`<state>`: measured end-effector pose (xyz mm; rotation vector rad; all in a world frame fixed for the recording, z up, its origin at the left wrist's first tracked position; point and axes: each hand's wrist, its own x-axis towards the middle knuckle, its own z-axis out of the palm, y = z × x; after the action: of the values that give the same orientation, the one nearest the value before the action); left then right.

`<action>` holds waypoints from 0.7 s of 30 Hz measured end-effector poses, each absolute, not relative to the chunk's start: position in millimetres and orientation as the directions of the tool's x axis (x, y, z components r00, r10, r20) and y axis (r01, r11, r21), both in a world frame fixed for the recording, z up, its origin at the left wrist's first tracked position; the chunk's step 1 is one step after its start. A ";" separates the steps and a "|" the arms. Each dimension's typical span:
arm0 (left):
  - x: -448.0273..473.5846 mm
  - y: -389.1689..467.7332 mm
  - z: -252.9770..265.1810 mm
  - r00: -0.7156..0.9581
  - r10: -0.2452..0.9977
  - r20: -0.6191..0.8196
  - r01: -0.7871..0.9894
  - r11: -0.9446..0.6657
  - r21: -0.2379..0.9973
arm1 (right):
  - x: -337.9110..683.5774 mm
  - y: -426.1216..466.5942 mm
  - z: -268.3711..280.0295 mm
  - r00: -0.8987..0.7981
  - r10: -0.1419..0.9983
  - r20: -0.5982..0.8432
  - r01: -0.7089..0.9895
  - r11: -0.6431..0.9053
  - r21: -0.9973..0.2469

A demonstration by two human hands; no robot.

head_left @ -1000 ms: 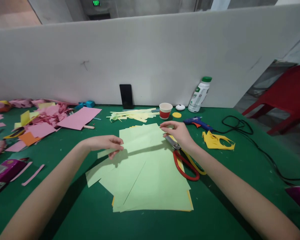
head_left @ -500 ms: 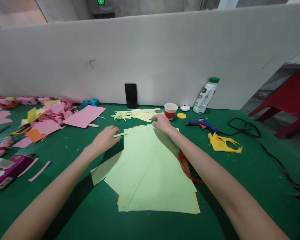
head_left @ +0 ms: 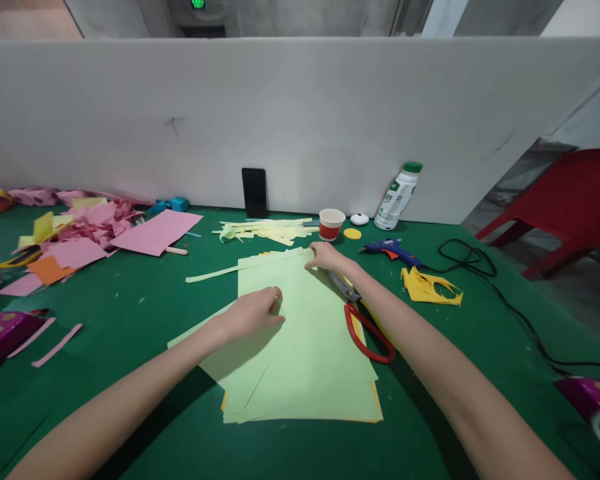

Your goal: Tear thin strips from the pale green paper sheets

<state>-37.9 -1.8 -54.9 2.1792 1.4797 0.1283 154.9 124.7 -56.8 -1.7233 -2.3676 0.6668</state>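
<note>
A stack of pale green paper sheets [head_left: 310, 353] lies on the green table, with orange sheet edges peeping out beneath. Across its top runs a thin pale green paper strip [head_left: 211, 274], whose left end reaches past the stack. My right hand [head_left: 331, 257] pinches the strip's right end at the stack's upper edge. Over the middle of the sheets hovers or rests my left hand [head_left: 255, 312], thumb and fingers apart, holding nothing. Red-handled scissors [head_left: 369, 347] lie under my right forearm, partly hidden by it.
Behind the stack are cut paper strips [head_left: 275, 231], a paper cup [head_left: 331, 225], a phone [head_left: 255, 193] and a bottle [head_left: 397, 199]. A glue gun [head_left: 393, 251] with its cord and a yellow scrap [head_left: 433, 287] sit right. Pink paper [head_left: 157, 232] lies left.
My left hand has let go of the strip's left end and moved right and nearer, onto the sheets. My right hand stays at the strip's other end. The view has shifted slightly right.
</note>
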 end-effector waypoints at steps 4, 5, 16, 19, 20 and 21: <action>-38.3 5.4 -51.1 0.380 0.913 -0.150 0.817 -0.255 0.517 | 164.4 116.1 -48.8 -0.445 0.886 -0.126 0.767 0.304 -0.565; -37.3 8.5 -48.9 0.370 0.921 -0.124 0.803 -0.249 0.542 | 166.4 112.5 -46.2 -0.477 0.871 -0.116 0.732 0.320 -0.602; -5.5 -2.4 -6.0 0.622 0.767 -0.159 0.437 -0.171 0.883 | 190.5 27.9 7.1 -0.465 0.864 0.193 0.423 0.409 -0.808; -10.6 -9.2 0.9 0.708 0.664 -0.242 0.373 -0.060 0.926 | 211.7 13.6 20.7 -0.405 0.886 0.228 0.445 0.409 -0.797; -14.4 -9.6 2.9 0.742 0.609 -0.279 0.375 -0.032 0.927 | 218.9 11.1 23.7 -0.388 0.893 0.230 0.451 0.401 -0.797; -18.8 -9.2 5.1 0.777 0.542 -0.322 0.395 -0.021 0.918 | 225.6 9.1 26.0 -0.374 0.899 0.227 0.452 0.390 -0.802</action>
<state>-18.8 -9.2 5.1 1.6393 0.7570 0.1365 225.6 9.1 26.0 -1.1554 -1.9803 0.8536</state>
